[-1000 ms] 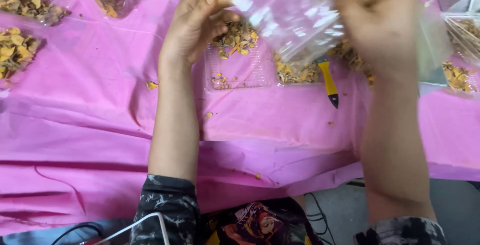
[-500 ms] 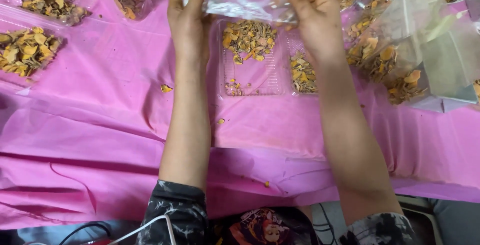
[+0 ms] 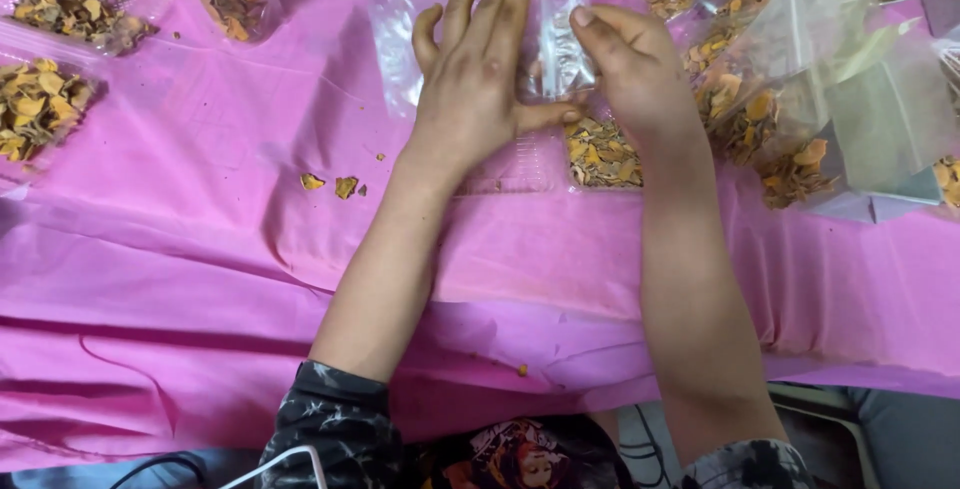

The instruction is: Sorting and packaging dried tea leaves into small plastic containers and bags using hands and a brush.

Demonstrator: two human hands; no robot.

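Lowered since earlier, left hand now flat, grip released, on crinkly clear bag; right hand pinching it.

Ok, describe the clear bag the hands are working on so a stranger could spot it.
On the pink table cover, find the flat left hand. It presses down the clear plastic bag, whose edge the right hand pinches. Unlike the filled packs at right, it looks empty.

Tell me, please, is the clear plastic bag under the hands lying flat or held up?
Partly both: the left hand presses the clear plastic bag flat on the pink cloth, while the right hand pinches one edge upward.
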